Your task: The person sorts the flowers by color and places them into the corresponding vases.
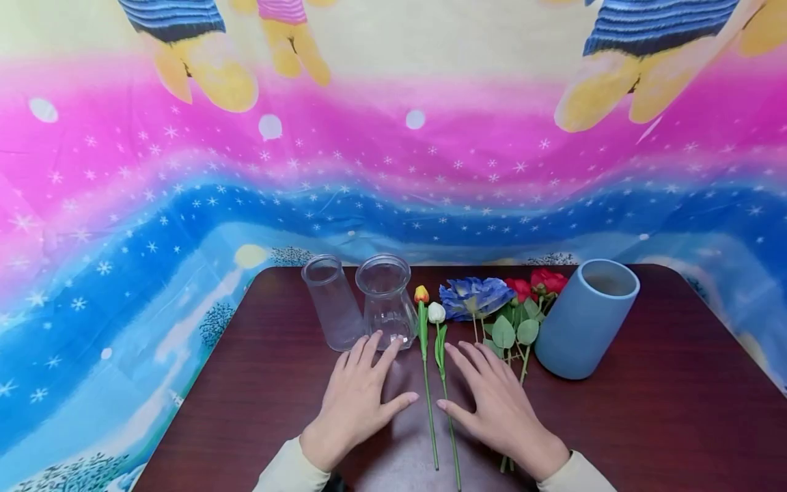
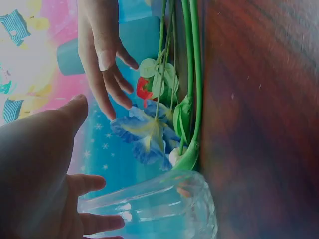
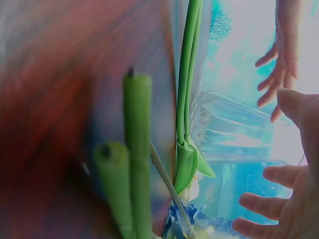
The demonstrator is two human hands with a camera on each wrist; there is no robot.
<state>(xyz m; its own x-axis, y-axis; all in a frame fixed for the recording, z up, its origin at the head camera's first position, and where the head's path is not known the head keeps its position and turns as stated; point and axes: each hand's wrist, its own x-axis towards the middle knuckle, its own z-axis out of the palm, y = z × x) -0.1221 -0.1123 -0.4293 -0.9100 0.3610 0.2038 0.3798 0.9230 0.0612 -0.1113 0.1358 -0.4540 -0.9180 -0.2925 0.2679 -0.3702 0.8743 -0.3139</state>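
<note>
Fingers spread and holding nothing, my left hand (image 1: 356,403) hovers over the near side of the table, its fingertips in front of the waisted glass vase (image 1: 387,301). My right hand (image 1: 498,403), also spread and free of any object, is above the flower stems. Between the two hands lie an orange-yellow tulip (image 1: 421,294) and a white tulip (image 1: 436,313), stems toward me. Behind the right hand's fingers are a blue flower (image 1: 476,298) and red roses (image 1: 547,279) with green leaves, their stems partly hidden by that hand. The left wrist view shows the blue flower (image 2: 144,132) beyond both hands.
A straight glass vase (image 1: 335,307) stands at the left beside the waisted one. At the right stands a tall blue-grey vase (image 1: 584,328). All rest on a dark red-brown table (image 1: 246,410), with a colourful printed cloth (image 1: 369,164) hanging behind its far edge.
</note>
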